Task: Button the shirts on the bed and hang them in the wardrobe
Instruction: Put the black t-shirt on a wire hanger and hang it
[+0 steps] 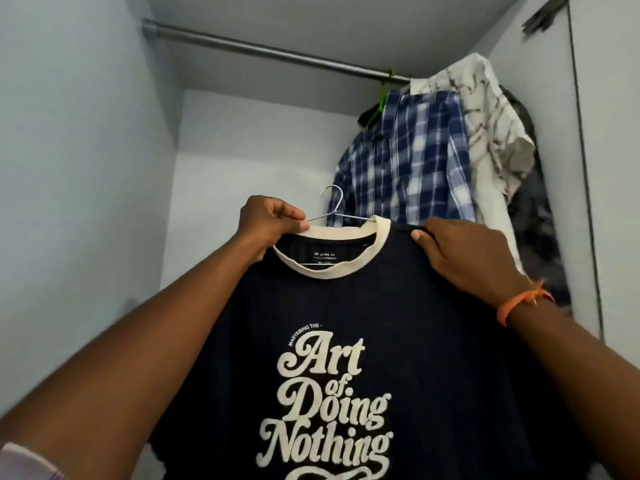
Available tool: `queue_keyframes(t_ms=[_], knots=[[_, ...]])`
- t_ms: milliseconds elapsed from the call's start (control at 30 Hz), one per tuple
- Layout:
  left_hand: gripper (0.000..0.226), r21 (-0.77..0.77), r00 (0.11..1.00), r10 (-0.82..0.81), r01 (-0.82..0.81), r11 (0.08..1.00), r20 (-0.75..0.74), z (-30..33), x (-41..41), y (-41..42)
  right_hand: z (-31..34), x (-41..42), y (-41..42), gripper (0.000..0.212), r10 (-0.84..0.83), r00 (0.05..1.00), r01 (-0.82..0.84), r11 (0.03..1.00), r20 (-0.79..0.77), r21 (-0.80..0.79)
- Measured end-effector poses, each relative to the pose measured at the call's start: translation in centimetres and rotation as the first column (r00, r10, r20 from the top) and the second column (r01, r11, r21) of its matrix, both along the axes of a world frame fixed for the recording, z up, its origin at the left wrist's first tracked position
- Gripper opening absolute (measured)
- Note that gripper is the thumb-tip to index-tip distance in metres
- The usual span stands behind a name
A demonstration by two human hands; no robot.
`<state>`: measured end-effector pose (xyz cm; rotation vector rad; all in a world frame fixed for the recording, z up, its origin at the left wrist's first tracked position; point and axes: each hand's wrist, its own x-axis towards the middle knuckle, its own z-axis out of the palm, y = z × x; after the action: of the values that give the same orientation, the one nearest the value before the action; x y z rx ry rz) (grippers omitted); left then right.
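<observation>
I hold a dark navy T-shirt (363, 306) with a cream collar and cream lettering up in front of the open wardrobe. It sits on a thin metal wire hanger (334, 206) whose hook pokes out above the collar. My left hand (266, 223) pinches the collar and the hanger's left arm together. My right hand (460, 251) grips the shirt's right shoulder, thumb on the front. The hanging rail (263, 50) runs across the top of the wardrobe, well above the hook.
On the rail's right end hang a blue plaid shirt (405, 157) on a green hanger (382, 98), a white patterned shirt (485, 133) and a dark garment (533, 209). The wardrobe's left wall (69, 168) and right panel (609, 168) frame the space.
</observation>
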<state>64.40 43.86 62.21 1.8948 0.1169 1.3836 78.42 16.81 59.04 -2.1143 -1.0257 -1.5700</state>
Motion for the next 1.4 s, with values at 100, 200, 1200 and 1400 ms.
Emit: queue_keyframes(t_ms=[100, 200, 1200, 1400], knots=[[0.024, 0.004, 0.997, 0.047, -0.047, 0.999, 0.055, 4.2, 3.2, 4.3, 4.0, 3.0, 4.0, 0.041, -0.045, 0.999, 0.045, 0.999, 0.027, 0.018], [0.021, 0.06, 0.99, 0.079, -0.087, 0.994, 0.117, 7.2, 6.3, 7.8, 7.9, 5.0, 7.4, 0.039, -0.063, 0.991, 0.056, 0.997, 0.117, 0.059], [0.036, 0.413, 0.968, 0.094, -0.185, 0.892, 0.231, 20.9, 18.5, 5.8, 30.7, 9.7, 13.6, 0.026, -0.48, 0.838, 0.365, 0.847, 0.261, 0.387], [0.038, 0.439, 0.971, 0.105, -0.193, 0.877, 0.217, 19.3, 19.2, 6.0, 28.2, 9.8, 14.9, 0.035, -0.539, 0.814, 0.362, 0.762, 0.215, 0.538]])
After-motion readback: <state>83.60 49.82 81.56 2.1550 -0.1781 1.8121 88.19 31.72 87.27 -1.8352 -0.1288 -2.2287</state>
